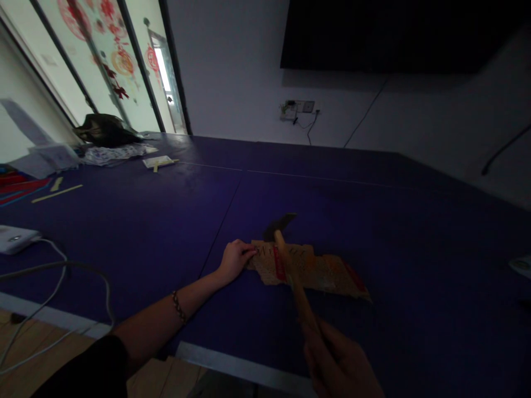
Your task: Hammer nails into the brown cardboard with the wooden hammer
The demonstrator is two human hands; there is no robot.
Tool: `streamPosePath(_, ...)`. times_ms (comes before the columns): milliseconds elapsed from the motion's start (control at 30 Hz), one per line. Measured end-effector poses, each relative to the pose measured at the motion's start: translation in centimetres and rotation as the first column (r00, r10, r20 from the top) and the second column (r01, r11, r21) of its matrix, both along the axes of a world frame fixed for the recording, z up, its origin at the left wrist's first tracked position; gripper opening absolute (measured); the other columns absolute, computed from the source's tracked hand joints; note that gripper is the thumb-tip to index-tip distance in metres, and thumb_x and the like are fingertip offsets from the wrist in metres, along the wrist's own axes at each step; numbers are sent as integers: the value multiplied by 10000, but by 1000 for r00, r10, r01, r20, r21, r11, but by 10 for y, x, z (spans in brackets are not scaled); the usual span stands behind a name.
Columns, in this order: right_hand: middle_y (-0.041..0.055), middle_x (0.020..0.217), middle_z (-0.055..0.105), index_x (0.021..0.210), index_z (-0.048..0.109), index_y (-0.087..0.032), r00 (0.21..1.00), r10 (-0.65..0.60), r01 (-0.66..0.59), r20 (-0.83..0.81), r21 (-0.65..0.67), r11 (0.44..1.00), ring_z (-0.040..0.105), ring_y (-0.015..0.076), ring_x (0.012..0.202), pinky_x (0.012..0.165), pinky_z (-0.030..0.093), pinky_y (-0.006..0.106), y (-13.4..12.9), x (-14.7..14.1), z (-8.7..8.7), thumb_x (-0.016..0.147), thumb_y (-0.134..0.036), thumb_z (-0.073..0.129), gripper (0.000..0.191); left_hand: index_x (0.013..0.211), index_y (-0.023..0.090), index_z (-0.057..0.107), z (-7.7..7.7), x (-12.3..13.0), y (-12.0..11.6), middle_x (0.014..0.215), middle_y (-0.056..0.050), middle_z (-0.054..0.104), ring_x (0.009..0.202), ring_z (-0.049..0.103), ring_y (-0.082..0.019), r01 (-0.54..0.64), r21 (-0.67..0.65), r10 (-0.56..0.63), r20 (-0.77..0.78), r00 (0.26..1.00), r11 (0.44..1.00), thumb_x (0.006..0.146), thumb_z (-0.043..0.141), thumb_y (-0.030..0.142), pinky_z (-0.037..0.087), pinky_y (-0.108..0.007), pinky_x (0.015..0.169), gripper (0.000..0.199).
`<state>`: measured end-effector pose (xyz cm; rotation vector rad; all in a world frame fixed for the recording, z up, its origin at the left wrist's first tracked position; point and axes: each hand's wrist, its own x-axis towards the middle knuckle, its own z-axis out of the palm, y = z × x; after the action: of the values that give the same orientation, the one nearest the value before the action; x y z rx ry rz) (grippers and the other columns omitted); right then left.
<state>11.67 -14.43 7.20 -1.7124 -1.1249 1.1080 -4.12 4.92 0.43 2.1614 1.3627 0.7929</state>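
My right hand point(336, 359) is wrapped round the wooden handle of a hammer point(296, 282). The dark metal head point(280, 225) points away from me, just over the far edge of a torn piece of cardboard point(307, 268). Red and orange patches mark the cardboard, and a row of small dark marks or thin bits, too small to name, runs along its upper left part. At the cardboard's left end my left hand point(236, 260) is closed in a pinch, its fingertips touching the cardboard. Whatever sits between those fingertips is too small to make out.
The cardboard lies on a large blue-purple table point(199, 204) with seams across it. A white device point(16, 239) with cables is at the left. Farther back are a small white tray point(157, 161), yellowish strips point(57, 193), papers and a dark bag point(108, 130). A wall socket point(301, 106) is behind.
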Motion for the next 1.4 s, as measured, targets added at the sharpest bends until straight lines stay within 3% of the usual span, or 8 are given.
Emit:
streamPosePath(133, -93, 443, 349, 660, 490, -195, 996, 76, -79, -47, -56, 995, 275, 47, 326, 310, 234, 178, 13, -14, 14, 790, -507, 421, 345, 819, 187, 727, -1, 0, 0, 772, -55, 693, 762, 581, -183, 13, 23, -13, 10, 1000, 1000, 802, 591, 244, 426, -273, 709, 148)
streamPosePath(367, -86, 457, 357, 605, 434, -211, 991, 126, -123, 44, -76, 990, 322, 57, 336, 324, 227, 197, 18, -16, 9, 794, -455, 415, 309, 735, 182, 730, 1, 0, 1, 820, -64, 692, 850, 539, -211, -18, 77, 19, -20, 1000, 997, 765, 646, 269, 406, -312, 726, 124)
streamPosePath(567, -78, 472, 373, 689, 481, -203, 990, 126, -122, 70, -63, 991, 347, 81, 380, 366, 260, 219, 18, -13, 6, 800, -479, 404, 307, 764, 199, 730, 2, 1, 0, 845, -36, 696, 826, 524, -192, -11, 72, 12, -24, 1000, 997, 778, 637, 262, 390, -319, 730, 114)
streamPosePath(800, -45, 515, 408, 671, 501, -195, 966, 216, -208, 139, -69, 976, 382, 98, 423, 380, 290, 221, 21, -12, 4, 807, -443, 381, 307, 736, 201, 736, 1, 2, 0, 800, -42, 685, 818, 517, -199, -32, 63, 36, -71, 997, 997, 767, 647, 251, 374, -319, 700, 106)
streamPosePath(933, -34, 523, 442, 693, 523, -192, 972, 195, -190, 131, -47, 981, 384, 98, 410, 372, 282, 224, 19, -13, 6, 811, -452, 390, 315, 770, 208, 732, 1, 1, 0, 831, -33, 693, 826, 519, -197, -31, 65, 35, -56, 998, 997, 772, 642, 242, 374, -322, 711, 97)
streamPosePath(1100, -19, 512, 459, 696, 578, -181, 953, 148, -150, 265, -14, 989, 403, 113, 426, 399, 296, 232, 20, -17, -1, 798, -405, 397, 306, 721, 200, 728, 3, 1, -1, 819, -37, 693, 829, 521, -201, -24, 48, 27, -62, 998, 999, 772, 640, 248, 375, -323, 709, 112)
streamPosePath(1267, -20, 490, 471, 840, 635, -155, 955, 126, -132, 268, 4, 991, 379, 109, 375, 364, 270, 234, 20, -20, -5, 817, -438, 356, 398, 749, 202, 728, 5, 1, -2, 855, -25, 697, 830, 518, -200, -30, 40, 33, -62, 998, 999, 772, 639, 230, 375, -333, 729, 96)
streamPosePath(1400, -3, 493, 519, 778, 659, -169, 926, 175, -192, 333, 16, 981, 434, 122, 418, 412, 306, 237, 22, -15, -8, 801, -406, 402, 351, 735, 197, 728, 5, 1, -2, 838, -30, 694, 824, 518, -201, -40, 22, 42, -96, 994, 999, 772, 638, 227, 378, -330, 723, 102)
